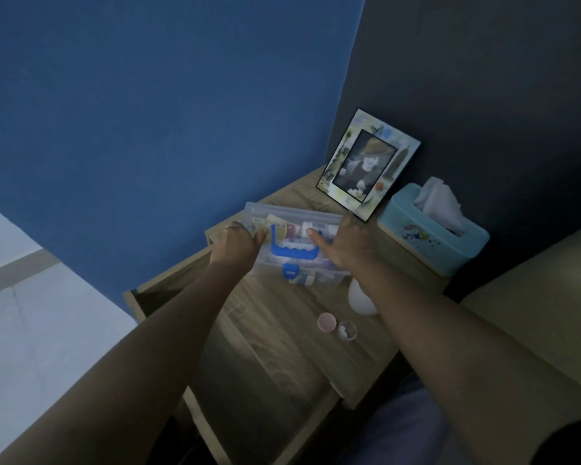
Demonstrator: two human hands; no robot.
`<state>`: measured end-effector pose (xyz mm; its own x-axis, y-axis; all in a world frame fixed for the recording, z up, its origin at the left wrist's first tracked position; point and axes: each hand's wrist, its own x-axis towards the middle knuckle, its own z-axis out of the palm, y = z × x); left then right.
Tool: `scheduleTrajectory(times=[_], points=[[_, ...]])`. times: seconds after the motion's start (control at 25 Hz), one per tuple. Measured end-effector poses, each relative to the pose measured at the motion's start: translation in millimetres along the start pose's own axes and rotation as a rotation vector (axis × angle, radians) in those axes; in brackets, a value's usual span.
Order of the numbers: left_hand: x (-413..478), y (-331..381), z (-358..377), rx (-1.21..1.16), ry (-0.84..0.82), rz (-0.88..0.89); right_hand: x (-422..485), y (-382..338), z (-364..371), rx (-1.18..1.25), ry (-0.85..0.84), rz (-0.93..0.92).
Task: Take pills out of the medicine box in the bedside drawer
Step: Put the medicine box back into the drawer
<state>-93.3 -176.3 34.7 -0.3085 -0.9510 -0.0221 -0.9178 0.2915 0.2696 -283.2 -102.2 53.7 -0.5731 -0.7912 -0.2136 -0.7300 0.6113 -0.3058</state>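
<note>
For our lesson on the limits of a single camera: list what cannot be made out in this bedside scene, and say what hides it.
- Medicine box, head view: the packets inside are blurred; labels unreadable.
- Left hand and right hand: how firm each grip on the box is cannot be judged.
- White object: mostly hidden by the right forearm.
- Open drawer: its inside is covered by the left arm and shadow.
- Small clear container: contents too small to identify.

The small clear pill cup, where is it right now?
In the head view, the clear pill cup sits on the nightstand top, just right of the pink lid, nearer than the medicine box.
</note>
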Motion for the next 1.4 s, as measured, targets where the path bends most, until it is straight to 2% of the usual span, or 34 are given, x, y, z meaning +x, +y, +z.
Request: scheduleTrajectory(times=[0.12,0.28,0.48,0.64,0.88,1.12,1.4], points=[[2.8,-2.0,2.3,-0.142,-0.038,-0.074,4.1,2.9,1.2,0.125,-0.031,0.0],[4.9,-5.1,-3.0,-0.205,-0.094,-0.093,0.3,0.4,0.1,0.253,-0.055,0.011],[11.3,-28.5,-36.0,-0.244,-0.056,-0.091,-15.2,-30.3,-14.1,0.274,0.074,-0.024],[8.2,-55.9,-89.2,-0.197,-0.011,-0.012,-61.0,-70.4,-20.6,0.349,0.228,0.05],[-42.7,-93.1,-128.5,-0.174,-0.087,0.018,-161.2,-97.4,-2.2,0.511,0.197,0.203],[-82.4,-122.5,-110.0,-0.248,-0.171,0.078,-236.1,-89.6,52.8,0.731,0.138,0.294],[-87.2,-140.7,-35.8,-0.158,-0.425,0.107,-255.9,-67.3,125.7,0.64,0.206,0.418]])
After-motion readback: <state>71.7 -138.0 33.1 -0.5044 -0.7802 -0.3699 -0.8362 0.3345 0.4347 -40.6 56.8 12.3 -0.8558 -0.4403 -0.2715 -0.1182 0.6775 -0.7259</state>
